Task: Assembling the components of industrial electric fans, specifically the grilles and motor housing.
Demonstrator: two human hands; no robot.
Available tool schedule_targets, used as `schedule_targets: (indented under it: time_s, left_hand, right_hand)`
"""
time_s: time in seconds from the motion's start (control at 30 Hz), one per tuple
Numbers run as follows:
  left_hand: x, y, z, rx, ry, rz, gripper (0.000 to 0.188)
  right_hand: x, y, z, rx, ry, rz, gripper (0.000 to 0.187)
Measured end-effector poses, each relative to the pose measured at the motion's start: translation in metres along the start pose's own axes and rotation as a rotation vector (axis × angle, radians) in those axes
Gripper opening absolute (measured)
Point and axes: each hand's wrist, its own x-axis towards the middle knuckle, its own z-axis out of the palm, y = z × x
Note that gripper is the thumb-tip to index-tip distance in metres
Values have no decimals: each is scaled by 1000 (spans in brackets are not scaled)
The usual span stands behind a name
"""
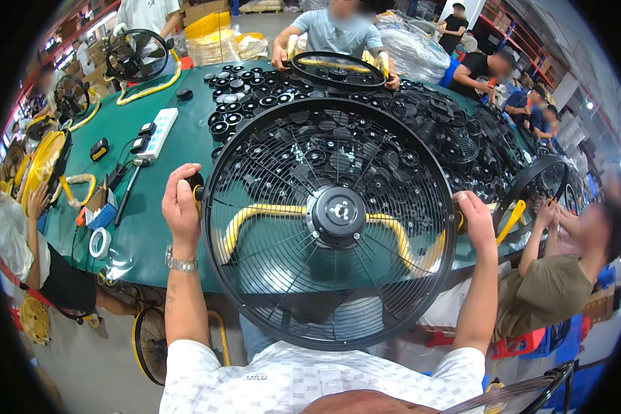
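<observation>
Fan [337, 215] partly hiding black parts [257, 81] on green table [148, 234].

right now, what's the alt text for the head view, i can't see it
A person's left hand and right hand hold a round black fan by its sides at a green table; a yellow tube shows through it. Black parts lie heaped beyond, with co-workers around the table.

Worker's dress: a short-sleeved white shirt [283, 381] with pale grey repeating print, and a silver-coloured link-band wristwatch [183, 263] behind the left hand [182, 204].
</observation>
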Motion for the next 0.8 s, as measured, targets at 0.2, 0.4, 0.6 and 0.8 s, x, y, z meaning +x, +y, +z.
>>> schedule_targets:
  time_s: [0.2,0.4,0.6,0.8]
  left_hand:
    - [41,34,-16,168,-277,-440,31]
    - [10,15,3,373,-131,-215,30]
    - [-3,-1,6,94,78,40,24]
    - [38,29,-8,132,-98,-337,29]
  right_hand:
    - [-25,9,16,-192,353,-741,26]
    - [-6,-2,10,-95,249,-436,24]
    - [3,-2,3,63,94,-64,28]
    - [-26,-3,18,-234,349,-734,20]
